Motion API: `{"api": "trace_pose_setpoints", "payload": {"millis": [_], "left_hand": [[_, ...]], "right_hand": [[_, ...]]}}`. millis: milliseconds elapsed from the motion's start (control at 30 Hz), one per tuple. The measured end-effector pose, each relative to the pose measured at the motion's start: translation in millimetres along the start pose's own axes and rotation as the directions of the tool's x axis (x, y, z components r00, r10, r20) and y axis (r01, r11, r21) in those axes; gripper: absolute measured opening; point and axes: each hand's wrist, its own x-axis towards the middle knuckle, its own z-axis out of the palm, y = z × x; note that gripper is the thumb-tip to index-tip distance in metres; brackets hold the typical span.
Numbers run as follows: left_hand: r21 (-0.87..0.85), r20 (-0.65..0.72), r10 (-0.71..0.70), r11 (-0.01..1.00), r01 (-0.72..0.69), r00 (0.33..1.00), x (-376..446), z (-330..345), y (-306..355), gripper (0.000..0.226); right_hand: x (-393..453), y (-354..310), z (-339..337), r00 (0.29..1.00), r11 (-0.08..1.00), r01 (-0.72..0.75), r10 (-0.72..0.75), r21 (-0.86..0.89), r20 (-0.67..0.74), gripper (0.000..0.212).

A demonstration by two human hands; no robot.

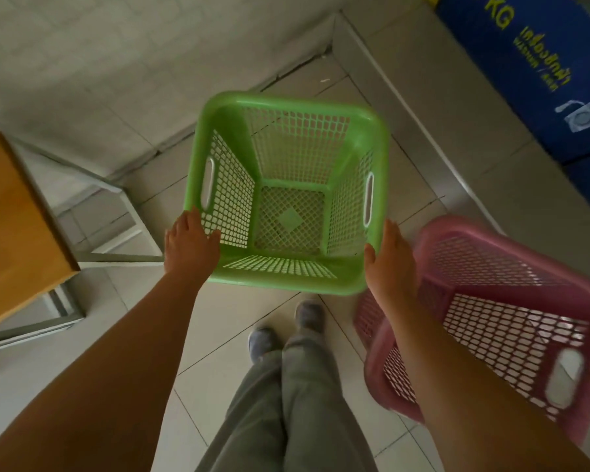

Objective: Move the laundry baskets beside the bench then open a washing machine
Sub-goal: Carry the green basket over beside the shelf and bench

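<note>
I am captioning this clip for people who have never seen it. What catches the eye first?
A bright green basket, empty, sits centre frame with the left hand and right hand at its near corners. A pink basket lies lower right, a wooden bench stands at the left, and a blue panel fills the upper right.

I see a bright green basket [291,185] with lattice walls and a solid diamond in its mesh base. The second basket [511,321] is pink lattice. The bench [11,229] top is orange-brown, the machine [538,63] blue with yellow lettering, the floor [239,338] pale grey tile.
</note>
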Motion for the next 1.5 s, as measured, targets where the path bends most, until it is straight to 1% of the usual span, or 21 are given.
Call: {"api": "trace_pose_setpoints", "payload": {"millis": [233, 400, 467, 533, 600, 733, 867, 933, 1067, 1200, 1367, 1500], "left_hand": [[-0.089, 0.03, -0.129, 0.987, 0.131, 0.991, 55, 15, 3, 0.068], [-0.142, 0.087, -0.262, 0.952, 0.273, 0.961, 85, 16, 4, 0.074], [-0.155, 0.104, -0.292, 0.94, 0.305, 0.951, 95, 16, 0, 0.071], [-0.146, 0.106, -0.301, 0.938, 0.314, 0.948, 100, 16, -2, 0.063], [-0.117, 0.069, -0.304, 0.943, 0.31, 0.95, 102, 15, -4, 0.052], [-0.116, -0.002, -0.297, 0.948, 0.295, 0.955, 92, 17, -8, 0.045], [-0.143, -0.034, -0.339, 0.933, 0.331, 0.94, 70, 14, -15, 0.046], [-0.174, -0.053, -0.347, 0.927, 0.333, 0.936, 55, 9, -21, 0.047], [-0.269, -0.08, -0.374, 0.901, 0.341, 0.924, 23, -8, -41, 0.05], [-0.381, -0.06, -0.404, 0.855, 0.353, 0.913, -23, -31, -68, 0.044], [-0.486, -0.131, -0.405, 0.822, 0.298, 0.905, -97, -56, -117, 0.039], [-0.554, -0.209, -0.489, 0.773, 0.309, 0.847, -165, -74, -162, 0.044]], "right_hand": [[61, -1, 15, 0.998, 0.999, -0.049, 0.048, 0.013, 0.029, 0.076], [88, -1, 23, 0.997, 0.992, -0.075, 0.071, 0.104, 0.037, 0.08], [93, -2, 27, 0.993, 0.98, -0.117, 0.109, 0.158, 0.055, 0.08], [95, -5, 29, 0.985, 0.961, -0.166, 0.154, 0.222, 0.07, 0.081], [96, -9, 30, 0.982, 0.942, -0.191, 0.18, 0.275, 0.063, 0.082], [91, -12, 27, 0.976, 0.928, -0.214, 0.213, 0.306, 0.038, 0.081], [78, -18, 20, 0.978, 0.935, -0.204, 0.208, 0.289, 0.016, 0.078], [69, -22, 15, 0.983, 0.946, -0.178, 0.181, 0.271, 0.012, 0.077], [44, -36, -3, 0.99, 0.955, -0.142, 0.132, 0.261, 0.058, 0.076], [6, -53, -22, 0.997, 0.964, -0.074, 0.062, 0.254, 0.052, 0.076], [-54, -77, -49, 0.999, 0.976, 0.015, -0.026, 0.218, 0.046, 0.073], [-116, -104, -65, 0.992, 0.981, 0.106, -0.115, 0.162, 0.044, 0.071]]}}
